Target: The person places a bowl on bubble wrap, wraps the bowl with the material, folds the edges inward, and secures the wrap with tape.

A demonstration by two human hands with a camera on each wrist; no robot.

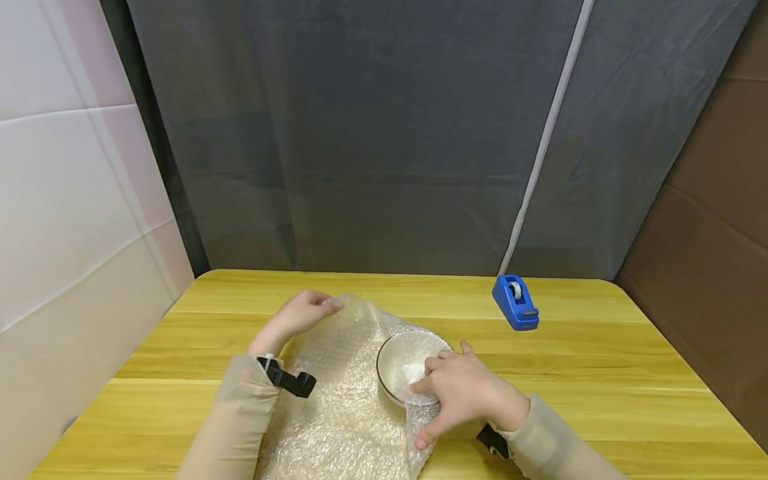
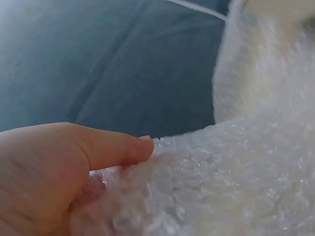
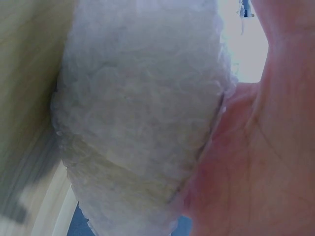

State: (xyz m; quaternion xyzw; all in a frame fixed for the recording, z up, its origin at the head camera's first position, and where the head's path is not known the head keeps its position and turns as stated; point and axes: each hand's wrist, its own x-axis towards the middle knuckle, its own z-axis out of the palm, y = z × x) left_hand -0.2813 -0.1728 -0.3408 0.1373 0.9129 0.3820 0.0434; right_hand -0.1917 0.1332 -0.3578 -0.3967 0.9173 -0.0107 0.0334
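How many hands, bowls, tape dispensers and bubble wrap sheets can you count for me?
Hands: 2 (left hand, right hand)
Bowl: 1
Blue tape dispenser: 1
Bubble wrap sheet: 1
Total: 5

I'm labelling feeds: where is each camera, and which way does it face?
Head: on the head, facing forward and down at bubble wrap and a bowl; left hand, right hand and forearms show.
Left wrist: on that wrist, facing past the left thumb to bubble wrap and dark backdrop.
Right wrist: on that wrist, facing bubble wrap close up; the palm shows.
Head and left wrist views share the backdrop.
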